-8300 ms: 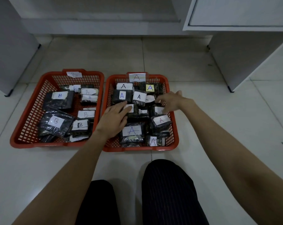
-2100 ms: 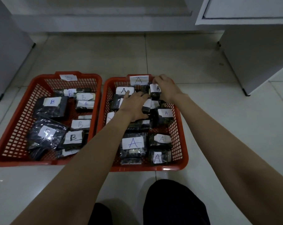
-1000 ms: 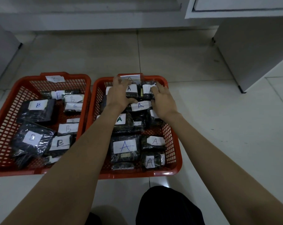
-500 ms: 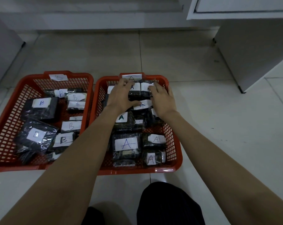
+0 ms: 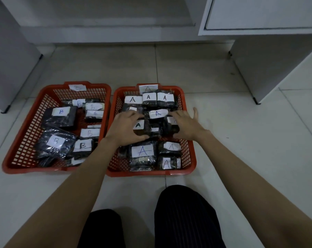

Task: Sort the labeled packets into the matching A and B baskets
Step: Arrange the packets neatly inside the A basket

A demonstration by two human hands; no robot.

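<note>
Two red baskets stand side by side on the floor. The left B basket (image 5: 17,167) holds several dark packets with B labels (image 5: 60,115). The right A basket (image 5: 192,158) holds several dark packets with A labels. Three of them stand in a row at its back (image 5: 148,99), and a large one (image 5: 142,151) lies at the front. Both hands are in the middle of the A basket. My left hand (image 5: 124,127) curls fingers and thumb around an A packet (image 5: 142,128). My right hand (image 5: 186,124) clasps a neighbouring packet (image 5: 170,125), whose label is partly hidden.
A white cabinet (image 5: 268,59) stands at the back right and a grey one (image 5: 8,59) at the back left. My knees in dark trousers (image 5: 183,212) are just in front of the baskets. Pale floor tiles surround everything.
Both hands have drawn back from the back row of the A basket to its middle row. The three back packets now stand uncovered side by side.
</note>
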